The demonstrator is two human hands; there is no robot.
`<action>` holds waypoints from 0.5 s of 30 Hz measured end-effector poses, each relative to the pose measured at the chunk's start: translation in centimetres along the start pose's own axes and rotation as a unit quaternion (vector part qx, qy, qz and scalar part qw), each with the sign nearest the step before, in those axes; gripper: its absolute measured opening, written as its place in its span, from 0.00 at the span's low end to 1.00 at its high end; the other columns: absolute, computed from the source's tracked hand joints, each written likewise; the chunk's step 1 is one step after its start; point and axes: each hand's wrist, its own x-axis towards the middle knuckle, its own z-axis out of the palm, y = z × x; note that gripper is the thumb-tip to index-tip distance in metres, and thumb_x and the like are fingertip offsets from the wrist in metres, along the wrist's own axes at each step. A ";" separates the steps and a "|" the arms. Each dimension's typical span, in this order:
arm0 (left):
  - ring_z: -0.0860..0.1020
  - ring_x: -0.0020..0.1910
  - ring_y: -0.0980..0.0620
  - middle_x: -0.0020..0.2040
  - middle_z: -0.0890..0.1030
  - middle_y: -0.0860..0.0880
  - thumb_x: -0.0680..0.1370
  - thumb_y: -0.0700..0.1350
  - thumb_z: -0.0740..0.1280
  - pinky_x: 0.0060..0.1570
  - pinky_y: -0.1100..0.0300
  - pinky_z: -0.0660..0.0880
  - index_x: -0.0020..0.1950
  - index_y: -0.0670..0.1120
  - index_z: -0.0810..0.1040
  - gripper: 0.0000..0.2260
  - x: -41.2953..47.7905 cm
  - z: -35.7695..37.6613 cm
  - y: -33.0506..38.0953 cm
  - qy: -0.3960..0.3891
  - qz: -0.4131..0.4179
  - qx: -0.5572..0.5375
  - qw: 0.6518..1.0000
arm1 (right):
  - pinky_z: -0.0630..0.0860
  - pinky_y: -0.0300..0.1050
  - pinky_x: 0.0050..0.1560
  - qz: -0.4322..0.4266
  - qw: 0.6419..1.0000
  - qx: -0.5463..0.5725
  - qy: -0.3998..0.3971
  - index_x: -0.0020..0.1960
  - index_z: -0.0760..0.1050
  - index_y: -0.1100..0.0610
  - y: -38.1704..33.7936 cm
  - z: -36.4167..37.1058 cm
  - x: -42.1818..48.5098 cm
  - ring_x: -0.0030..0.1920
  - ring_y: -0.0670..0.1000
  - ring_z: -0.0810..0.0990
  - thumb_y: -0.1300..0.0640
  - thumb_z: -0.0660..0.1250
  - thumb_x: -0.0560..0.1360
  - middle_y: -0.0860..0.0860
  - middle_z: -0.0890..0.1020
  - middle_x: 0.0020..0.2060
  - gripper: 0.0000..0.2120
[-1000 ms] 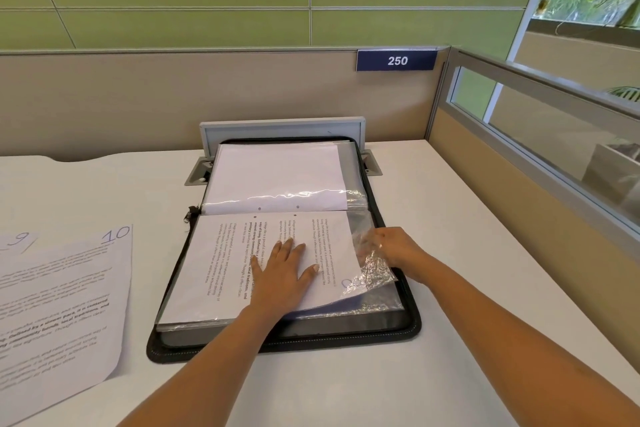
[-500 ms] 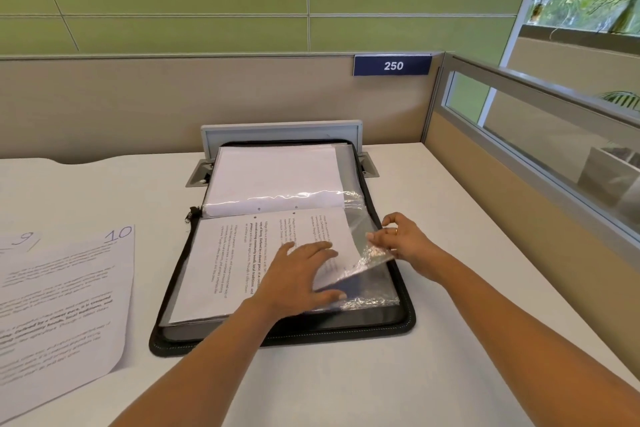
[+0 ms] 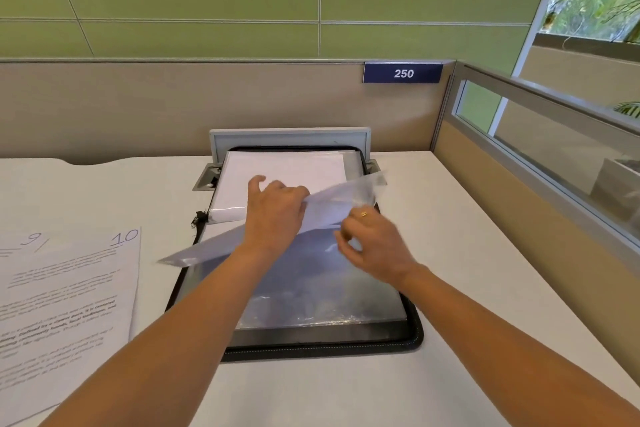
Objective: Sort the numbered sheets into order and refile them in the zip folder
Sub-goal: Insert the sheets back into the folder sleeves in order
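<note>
A black zip folder (image 3: 414, 340) lies open on the white desk (image 3: 460, 253), spine running left to right. Above its middle, a clear plastic sleeve (image 3: 336, 203) is up in the air, tilted, its low corner hanging past the folder's left edge and its high corner over the folder's right edge. It is motion-blurred, so I cannot tell whether a sheet is inside.

The left hand (image 3: 277, 215) holds the sleeve near its upper edge. Its fingers (image 3: 298, 192) are curled over the plastic and the thumb is stretched toward the folder's far half, where a white page in a sleeve (image 3: 287, 166) lies flat. The right hand (image 3: 374, 250) is over the folder's near half, just below the lifted sleeve. Its fingers (image 3: 343, 239) are curled in, but I cannot tell whether they pinch the sleeve's lower edge or hold nothing. Under it lies a stack of shiny clear sleeves (image 3: 311, 298).

Two loose white printed sheets, marked 9 (image 3: 20, 253) and 10 (image 3: 86, 288), lie on the desk left of the folder, so the filing looks unfinished.

The risks I judge from here:
- The slick plastic could slip from a one-handed grip and flop back.
- A quick flip could drag a second sleeve with it, so a sheet ends up in the wrong pocket.
- The sleeve's low corner could sweep over sheet 10 and shuffle the loose pile.
</note>
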 end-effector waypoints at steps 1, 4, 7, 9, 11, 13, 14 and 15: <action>0.81 0.38 0.46 0.29 0.80 0.49 0.64 0.40 0.78 0.57 0.48 0.58 0.37 0.46 0.81 0.07 0.3 -0.1 0.1 0.027 0.017 0.016 0.999 | 0.73 0.45 0.35 -0.038 0.997 -0.013 -0.062 0.37 0.73 0.60 -0.2 0.8 0.1 0.37 0.52 0.72 0.56 0.62 0.73 0.54 0.77 0.35 0.08; 0.79 0.51 0.45 0.37 0.82 0.52 0.63 0.38 0.78 0.62 0.40 0.55 0.36 0.48 0.81 0.08 1.0 -0.1 0.2 0.094 0.065 0.040 0.993 | 0.72 0.55 0.59 -0.015 0.957 -0.079 -0.278 0.58 0.75 0.57 -0.6 3.2 1.2 0.62 0.57 0.71 0.54 0.64 0.75 0.55 0.76 0.62 0.13; 0.72 0.60 0.48 0.49 0.83 0.51 0.70 0.37 0.70 0.67 0.37 0.51 0.42 0.48 0.82 0.06 0.3 0.4 0.3 0.171 0.131 -0.001 0.977 | 0.54 0.56 0.71 0.050 0.916 -0.129 -0.378 0.73 0.60 0.52 -0.2 4.3 3.4 0.74 0.54 0.51 0.50 0.59 0.77 0.52 0.56 0.75 0.25; 0.71 0.62 0.48 0.54 0.82 0.48 0.74 0.37 0.63 0.69 0.39 0.50 0.49 0.48 0.79 0.09 -0.9 1.3 0.0 0.199 0.163 -0.018 0.966 | 0.50 0.56 0.73 0.094 0.913 -0.129 -0.376 0.75 0.53 0.51 0.6 5.1 4.9 0.76 0.53 0.47 0.49 0.58 0.78 0.51 0.52 0.76 0.28; 0.71 0.62 0.48 0.57 0.80 0.47 0.75 0.37 0.61 0.69 0.40 0.52 0.53 0.48 0.75 0.11 -2.6 2.4 -0.7 0.198 0.166 -0.029 0.966 | 0.51 0.59 0.72 0.130 0.910 -0.123 -0.374 0.77 0.48 0.49 1.8 5.7 6.1 0.76 0.52 0.44 0.45 0.58 0.78 0.50 0.47 0.77 0.32; 0.71 0.62 0.48 0.60 0.75 0.48 0.74 0.36 0.59 0.69 0.43 0.55 0.55 0.48 0.72 0.12 -4.1 3.6 -1.5 0.165 0.141 -0.063 0.974 | 0.53 0.61 0.71 0.162 0.901 -0.122 -0.385 0.77 0.45 0.49 3.1 6.3 6.9 0.76 0.53 0.43 0.43 0.59 0.78 0.49 0.44 0.77 0.35; 0.70 0.62 0.48 0.60 0.72 0.49 0.73 0.37 0.59 0.69 0.45 0.57 0.56 0.49 0.71 0.13 -4.8 4.2 -1.9 0.140 0.121 -0.083 0.979 | 0.53 0.62 0.71 0.175 0.895 -0.124 -0.391 0.77 0.44 0.49 3.6 6.6 7.2 0.76 0.53 0.42 0.42 0.59 0.77 0.49 0.43 0.77 0.35; 0.70 0.61 0.49 0.60 0.71 0.49 0.72 0.38 0.59 0.68 0.45 0.59 0.56 0.49 0.70 0.14 -5.5 4.7 -2.2 0.111 0.098 -0.096 0.984 | 0.53 0.63 0.71 0.187 0.890 -0.125 -0.397 0.77 0.44 0.48 4.0 6.7 7.4 0.76 0.54 0.41 0.42 0.60 0.77 0.49 0.42 0.77 0.36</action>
